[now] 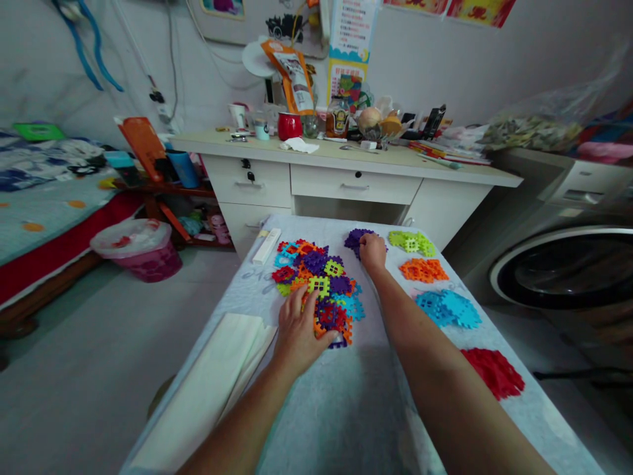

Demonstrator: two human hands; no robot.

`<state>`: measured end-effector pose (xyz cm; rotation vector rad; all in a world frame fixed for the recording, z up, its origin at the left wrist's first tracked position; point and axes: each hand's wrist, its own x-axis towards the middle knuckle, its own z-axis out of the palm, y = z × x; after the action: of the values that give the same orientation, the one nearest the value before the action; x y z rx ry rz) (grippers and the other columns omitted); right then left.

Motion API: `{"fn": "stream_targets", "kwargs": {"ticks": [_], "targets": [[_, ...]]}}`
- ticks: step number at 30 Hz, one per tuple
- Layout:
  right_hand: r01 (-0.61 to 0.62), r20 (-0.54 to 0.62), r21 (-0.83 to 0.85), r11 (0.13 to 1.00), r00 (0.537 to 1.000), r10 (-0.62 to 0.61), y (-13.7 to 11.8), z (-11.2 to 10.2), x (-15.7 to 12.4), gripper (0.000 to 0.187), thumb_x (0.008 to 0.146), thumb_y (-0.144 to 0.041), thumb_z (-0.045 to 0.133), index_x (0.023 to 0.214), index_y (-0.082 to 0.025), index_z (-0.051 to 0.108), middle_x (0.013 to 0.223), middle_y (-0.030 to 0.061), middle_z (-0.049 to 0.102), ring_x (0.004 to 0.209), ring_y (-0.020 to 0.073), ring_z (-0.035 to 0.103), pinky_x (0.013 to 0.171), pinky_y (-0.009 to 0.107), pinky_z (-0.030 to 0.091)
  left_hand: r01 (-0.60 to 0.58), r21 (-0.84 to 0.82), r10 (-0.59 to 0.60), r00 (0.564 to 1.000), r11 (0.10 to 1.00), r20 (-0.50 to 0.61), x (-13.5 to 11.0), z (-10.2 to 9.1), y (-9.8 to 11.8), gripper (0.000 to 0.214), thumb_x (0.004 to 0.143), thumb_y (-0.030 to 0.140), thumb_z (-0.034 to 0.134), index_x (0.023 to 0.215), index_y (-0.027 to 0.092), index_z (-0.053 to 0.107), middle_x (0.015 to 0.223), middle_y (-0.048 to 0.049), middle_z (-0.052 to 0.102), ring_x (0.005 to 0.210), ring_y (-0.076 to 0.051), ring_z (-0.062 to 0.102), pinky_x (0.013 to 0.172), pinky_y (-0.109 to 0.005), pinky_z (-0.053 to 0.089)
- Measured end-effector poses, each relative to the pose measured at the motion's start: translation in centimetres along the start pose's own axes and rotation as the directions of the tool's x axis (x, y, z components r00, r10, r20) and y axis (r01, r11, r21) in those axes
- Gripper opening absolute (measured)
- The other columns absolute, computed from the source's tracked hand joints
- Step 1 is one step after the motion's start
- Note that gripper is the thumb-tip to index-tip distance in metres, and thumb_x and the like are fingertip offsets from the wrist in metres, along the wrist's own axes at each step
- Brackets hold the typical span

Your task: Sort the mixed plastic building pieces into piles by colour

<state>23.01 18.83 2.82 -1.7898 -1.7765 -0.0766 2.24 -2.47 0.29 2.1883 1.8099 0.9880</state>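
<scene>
A mixed heap of interlocking plastic building pieces [314,261] in several colours lies in the middle of the cloth-covered table. My left hand [297,330] rests at its near left edge, fingers spread, the fingertips touching a yellow-green square piece [319,285]. At the far side, my right hand [373,252] has its fingers pinched at a purple pile [355,240], apparently on a purple piece that they partly hide. Down the right side run sorted piles: yellow-green pieces [411,243], orange pieces [423,270], blue pieces [449,308] and red pieces [494,373].
A folded cream cloth [217,363] lies along the table's left edge, with a white box [267,246] beyond it. Behind stands a cluttered white desk [247,179]. A washing machine [568,198] is at right, a pink bin [141,254] on the floor at left.
</scene>
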Motion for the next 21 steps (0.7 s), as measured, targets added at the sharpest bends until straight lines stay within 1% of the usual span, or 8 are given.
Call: {"fn": "stream_targets", "kwargs": {"ticks": [3, 5, 8, 11, 14, 16, 18, 21], "targets": [[0.012, -0.046, 0.019, 1.000, 0.999, -0.012, -0.2, 0.0, -0.6, 0.027, 0.080, -0.008, 0.047, 0.091, -0.016, 0.071, 0.103, 0.0127, 0.065, 0.097, 0.0242, 0.053, 0.090, 0.034, 0.037, -0.010, -0.001, 0.010, 1.000, 1.000, -0.002, 0.0, 0.0, -0.1, 0.077, 0.070, 0.042, 0.075, 0.138, 0.022, 0.043, 0.147, -0.0146, 0.038, 0.137, -0.034, 0.035, 0.114, -0.054, 0.030], [0.049, -0.036, 0.089, 0.995, 0.998, -0.046, -0.6, 0.2, -1.3, 0.024, 0.082, -0.011, 0.049, 0.092, -0.015, 0.071, 0.103, 0.0134, 0.066, 0.098, 0.0247, 0.054, 0.091, 0.035, 0.039, -0.013, 0.004, 0.014, 1.000, 1.000, -0.004, -0.1, 0.1, -0.2, 0.077, 0.071, 0.041, 0.075, 0.138, 0.022, 0.042, 0.147, -0.0149, 0.037, 0.138, -0.035, 0.034, 0.114, -0.055, 0.030], [0.096, 0.105, 0.266, 0.959, 0.986, -0.127, -1.6, 0.6, -2.5, 0.022, 0.086, -0.017, 0.050, 0.094, -0.017, 0.070, 0.098, 0.0095, 0.069, 0.091, 0.0220, 0.059, 0.086, 0.032, 0.043, -0.015, 0.005, 0.015, 1.000, 1.000, -0.016, -0.1, 0.1, -0.3, 0.078, 0.070, 0.042, 0.075, 0.139, 0.023, 0.042, 0.147, -0.0149, 0.037, 0.139, -0.036, 0.033, 0.113, -0.056, 0.030], [0.122, 0.238, 0.385, 0.915, 0.945, -0.227, -2.5, 1.2, -3.4, 0.025, 0.089, -0.017, 0.048, 0.102, -0.019, 0.070, 0.103, 0.0073, 0.071, 0.095, 0.0197, 0.062, 0.087, 0.029, 0.044, -0.015, 0.006, 0.016, 0.999, 1.000, -0.035, -0.2, 0.1, -0.2, 0.079, 0.070, 0.042, 0.076, 0.139, 0.023, 0.041, 0.147, -0.0150, 0.037, 0.139, -0.036, 0.032, 0.113, -0.057, 0.030], [0.184, 0.295, 0.380, 0.906, 0.905, -0.307, -2.9, 1.5, -3.8, 0.028, 0.087, -0.014, 0.048, 0.104, -0.017, 0.070, 0.106, 0.0088, 0.071, 0.101, 0.0199, 0.062, 0.092, 0.029, 0.043, -0.001, 0.021, 0.002, 0.999, 1.000, -0.044, -0.2, 0.0, -0.1, 0.082, 0.070, 0.046, 0.076, 0.139, 0.021, 0.041, 0.148, -0.0158, 0.035, 0.140, -0.037, 0.030, 0.114, -0.057, 0.028], [0.212, 0.320, 0.352, 0.911, 0.888, -0.330, -2.8, 1.5, -3.9, 0.029, 0.083, -0.011, 0.049, 0.103, -0.017, 0.071, 0.105, 0.0092, 0.070, 0.102, 0.0207, 0.061, 0.094, 0.030, 0.042, 0.013, 0.029, -0.011, 0.999, 1.000, -0.046, -0.1, 0.1, -0.1, 0.084, 0.069, 0.050, 0.076, 0.139, 0.020, 0.041, 0.149, -0.0162, 0.035, 0.141, -0.037, 0.029, 0.114, -0.058, 0.028], [0.214, 0.330, 0.329, 0.920, 0.887, -0.324, -2.6, 1.5, -3.9, 0.033, 0.078, -0.007, 0.052, 0.103, -0.016, 0.071, 0.105, 0.0094, 0.070, 0.103, 0.0216, 0.060, 0.096, 0.031, 0.041, 0.029, 0.032, -0.028, 0.999, 0.999, -0.047, -0.1, 0.1, 0.0, 0.087, 0.068, 0.053, 0.076, 0.140, 0.020, 0.041, 0.149, -0.0165, 0.034, 0.140, -0.038, 0.029, 0.114, -0.058, 0.028], [0.176, 0.324, 0.336, 0.925, 0.901, -0.289, -2.2, 1.3, -3.9, 0.038, 0.072, -0.006, 0.055, 0.105, -0.015, 0.071, 0.103, 0.0094, 0.069, 0.100, 0.0221, 0.059, 0.094, 0.032, 0.042, 0.045, 0.034, -0.043, 0.998, 0.998, -0.048, 0.0, 0.1, 0.1, 0.088, 0.067, 0.054, 0.077, 0.139, 0.020, 0.041, 0.149, -0.0171, 0.034, 0.140, -0.038, 0.030, 0.114, -0.058, 0.028]]}}
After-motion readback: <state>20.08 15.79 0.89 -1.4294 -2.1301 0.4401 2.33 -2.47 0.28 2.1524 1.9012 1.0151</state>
